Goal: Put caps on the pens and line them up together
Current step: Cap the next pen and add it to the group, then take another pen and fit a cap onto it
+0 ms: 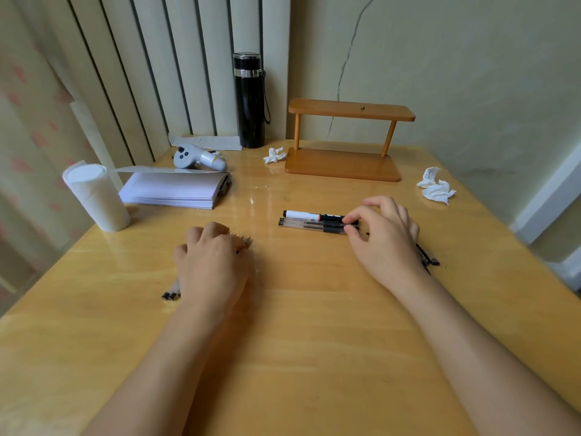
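A white marker with a black cap lies across the table with two clear gel pens side by side just in front of it. My right hand rests at their right ends, thumb and fingertips touching the capped ends. My left hand lies flat over a bunch of uncapped pens; their tips poke out past my fingers and their black ends show behind my wrist. Loose black caps lie under and to the right of my right wrist.
The yellow wooden table holds a white paper stack, a tissue roll, a grey controller, a black flask, a wooden shelf and crumpled tissues.
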